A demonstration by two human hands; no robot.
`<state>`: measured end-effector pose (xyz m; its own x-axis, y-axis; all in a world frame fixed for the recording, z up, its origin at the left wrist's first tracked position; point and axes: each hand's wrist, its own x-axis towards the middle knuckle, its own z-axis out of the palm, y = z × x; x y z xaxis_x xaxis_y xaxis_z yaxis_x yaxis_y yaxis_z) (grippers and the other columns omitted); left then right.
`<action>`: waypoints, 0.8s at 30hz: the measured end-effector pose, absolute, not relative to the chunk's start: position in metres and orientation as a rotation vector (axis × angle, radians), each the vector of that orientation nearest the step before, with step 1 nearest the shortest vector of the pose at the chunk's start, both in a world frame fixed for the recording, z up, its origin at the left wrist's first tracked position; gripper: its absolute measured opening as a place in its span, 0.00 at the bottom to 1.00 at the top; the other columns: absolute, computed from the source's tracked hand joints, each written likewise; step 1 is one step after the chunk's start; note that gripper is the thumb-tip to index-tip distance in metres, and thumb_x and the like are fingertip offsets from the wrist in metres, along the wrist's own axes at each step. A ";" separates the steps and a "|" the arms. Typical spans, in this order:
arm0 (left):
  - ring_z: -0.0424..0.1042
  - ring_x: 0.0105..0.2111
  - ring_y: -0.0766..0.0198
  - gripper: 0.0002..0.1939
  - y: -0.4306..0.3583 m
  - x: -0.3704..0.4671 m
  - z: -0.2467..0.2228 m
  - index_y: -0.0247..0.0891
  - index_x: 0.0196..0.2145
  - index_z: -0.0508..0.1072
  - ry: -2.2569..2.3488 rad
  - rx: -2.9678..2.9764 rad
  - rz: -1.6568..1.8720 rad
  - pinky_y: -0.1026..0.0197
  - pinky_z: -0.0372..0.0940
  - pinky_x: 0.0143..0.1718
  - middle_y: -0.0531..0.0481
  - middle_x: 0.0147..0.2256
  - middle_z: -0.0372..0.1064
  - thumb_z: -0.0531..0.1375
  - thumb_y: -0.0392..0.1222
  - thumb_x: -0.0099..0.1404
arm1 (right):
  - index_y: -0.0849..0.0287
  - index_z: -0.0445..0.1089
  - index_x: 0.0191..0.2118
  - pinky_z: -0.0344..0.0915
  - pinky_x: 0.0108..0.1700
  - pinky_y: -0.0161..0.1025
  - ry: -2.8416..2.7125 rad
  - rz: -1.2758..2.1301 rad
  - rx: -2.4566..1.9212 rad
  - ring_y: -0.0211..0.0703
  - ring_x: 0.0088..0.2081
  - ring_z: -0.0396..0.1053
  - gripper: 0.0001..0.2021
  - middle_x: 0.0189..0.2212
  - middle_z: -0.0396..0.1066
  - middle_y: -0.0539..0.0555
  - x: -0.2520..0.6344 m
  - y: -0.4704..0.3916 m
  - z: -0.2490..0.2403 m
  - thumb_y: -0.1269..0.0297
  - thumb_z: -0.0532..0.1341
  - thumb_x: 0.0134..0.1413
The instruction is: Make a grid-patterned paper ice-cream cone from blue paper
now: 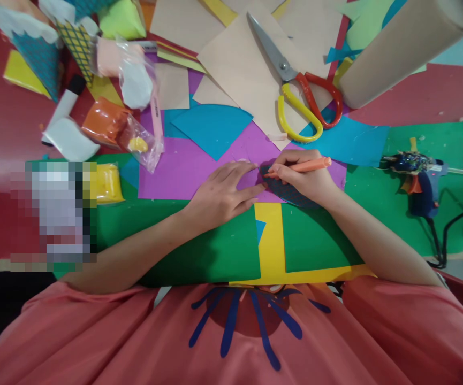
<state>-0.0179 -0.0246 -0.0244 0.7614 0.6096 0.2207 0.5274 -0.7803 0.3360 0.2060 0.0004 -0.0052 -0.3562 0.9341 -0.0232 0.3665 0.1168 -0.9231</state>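
Pen (313, 164) pinched in R hand (305, 179), L hand (225, 188) spread over purple sheet (167, 174); prob. lining dk. piece (285, 191), next stroke likely needs steady hold.

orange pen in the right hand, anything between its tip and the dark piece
Nothing visible: the orange pen in the right hand has its tip at the dark piece; the scissors lie farther off.

Dark patterned flat piece (291, 192) mostly on purple sheet (167, 174); behind it, red-and-yellow-handled metal scissors (283, 66), mainly on beige sheets (231, 59); right, dark-blue glue gun (423, 187) on green sheet (376, 195)
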 end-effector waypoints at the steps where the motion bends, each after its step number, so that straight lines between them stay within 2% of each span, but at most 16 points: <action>1: 0.62 0.59 0.48 0.15 -0.025 -0.018 -0.024 0.42 0.52 0.73 0.892 2.711 0.463 0.41 0.62 0.58 0.39 0.57 0.62 0.54 0.42 0.71 | 0.61 0.71 0.23 0.60 0.27 0.32 -1.799 1.232 -1.264 0.34 0.25 0.66 0.09 0.23 0.73 0.51 0.206 0.000 -0.005 0.67 0.59 0.52; 14: 0.60 0.61 0.46 0.16 -0.025 -0.018 -0.025 0.42 0.53 0.73 0.895 2.633 0.424 0.39 0.58 0.60 0.38 0.60 0.60 0.53 0.43 0.71 | 0.60 0.70 0.21 0.58 0.24 0.32 -1.753 1.297 -1.261 0.34 0.23 0.64 0.09 0.20 0.71 0.50 0.205 0.001 -0.003 0.67 0.59 0.48; 19: 0.59 0.62 0.47 0.17 -0.026 -0.018 -0.025 0.43 0.55 0.71 0.889 2.633 0.418 0.40 0.57 0.61 0.39 0.61 0.59 0.53 0.43 0.71 | 0.61 0.70 0.22 0.56 0.20 0.31 -1.548 1.422 -1.279 0.31 0.18 0.61 0.07 0.17 0.69 0.48 0.207 0.002 0.000 0.67 0.59 0.47; 24: 0.59 0.62 0.48 0.16 -0.025 -0.020 -0.026 0.42 0.54 0.72 0.879 2.678 0.420 0.41 0.58 0.61 0.39 0.61 0.59 0.54 0.43 0.71 | 0.60 0.70 0.24 0.58 0.18 0.31 -1.280 1.422 -1.253 0.32 0.17 0.63 0.12 0.18 0.70 0.49 0.211 0.002 -0.004 0.57 0.62 0.52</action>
<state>-0.0197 -0.0252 -0.0263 0.7710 0.6100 0.1827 0.5251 -0.7714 0.3595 0.2109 0.0019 -0.0045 -0.1592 0.9770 -0.1417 0.0388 -0.1372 -0.9898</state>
